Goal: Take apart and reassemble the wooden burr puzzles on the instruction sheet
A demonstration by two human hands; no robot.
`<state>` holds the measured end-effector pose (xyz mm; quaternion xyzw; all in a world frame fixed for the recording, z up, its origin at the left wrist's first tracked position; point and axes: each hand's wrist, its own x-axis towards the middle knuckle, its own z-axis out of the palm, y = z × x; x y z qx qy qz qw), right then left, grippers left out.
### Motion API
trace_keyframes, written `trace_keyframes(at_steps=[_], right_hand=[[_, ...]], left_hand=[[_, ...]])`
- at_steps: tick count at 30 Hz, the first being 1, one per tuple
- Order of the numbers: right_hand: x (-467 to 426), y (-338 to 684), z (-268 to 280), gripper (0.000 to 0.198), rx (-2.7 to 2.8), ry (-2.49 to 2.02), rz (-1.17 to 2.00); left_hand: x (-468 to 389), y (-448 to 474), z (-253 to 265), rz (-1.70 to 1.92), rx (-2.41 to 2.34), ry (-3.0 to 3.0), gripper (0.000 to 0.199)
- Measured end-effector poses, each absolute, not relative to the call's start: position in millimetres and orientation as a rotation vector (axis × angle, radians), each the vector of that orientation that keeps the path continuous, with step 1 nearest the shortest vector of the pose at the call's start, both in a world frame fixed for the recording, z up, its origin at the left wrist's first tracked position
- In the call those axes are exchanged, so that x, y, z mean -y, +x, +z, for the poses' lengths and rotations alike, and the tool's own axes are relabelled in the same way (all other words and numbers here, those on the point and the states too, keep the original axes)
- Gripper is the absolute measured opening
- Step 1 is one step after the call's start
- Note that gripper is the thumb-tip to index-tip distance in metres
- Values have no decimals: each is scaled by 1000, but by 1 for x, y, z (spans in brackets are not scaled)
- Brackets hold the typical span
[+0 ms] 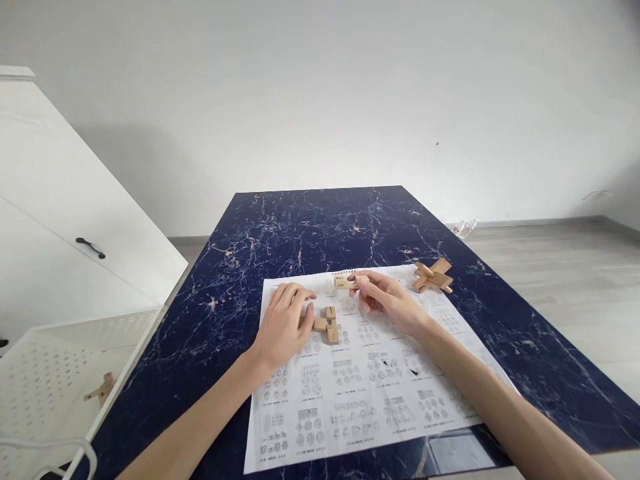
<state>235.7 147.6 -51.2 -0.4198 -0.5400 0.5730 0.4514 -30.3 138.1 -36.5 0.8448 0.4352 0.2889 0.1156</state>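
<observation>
Between the fingertips of my right hand [383,298] is a notched wooden puzzle piece [345,283] with dark marks on its side, held just above the paper. My left hand [286,320] rests over the left part of the instruction sheet [350,423], its fingers bent and apart. Close to its thumb, several small wooden pieces [332,333] form a joined cluster on the sheet; whether the thumb touches them I cannot tell. The sheet bears many small printed diagrams and lies flat on the table.
An assembled wooden burr puzzle [434,275] sits at the sheet's upper right corner on the dark blue marbled table [320,227]. Left of the table are a white cabinet [65,200] and a perforated white basket [45,373] with another wooden puzzle [103,388] inside.
</observation>
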Motion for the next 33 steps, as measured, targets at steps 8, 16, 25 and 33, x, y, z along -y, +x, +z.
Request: trace_keyframes(at_steps=[8,16,25,33], right_hand=[[-149,236,-53,47,1324,-1022,1431],[-147,237,-48,51,1250,-1017,1472],[-148,237,-44,48,1112,-955,1506],[-149,237,-43,47,1086,-898,1538]], left_hand=[[-130,-23,-37,616,-1006,2547,61],[-122,-21,-29,846,-900,2019,63],[-134,-25,-24,1048,-902,1120,52],[-132,-20,-24,918,-782,1061,46]])
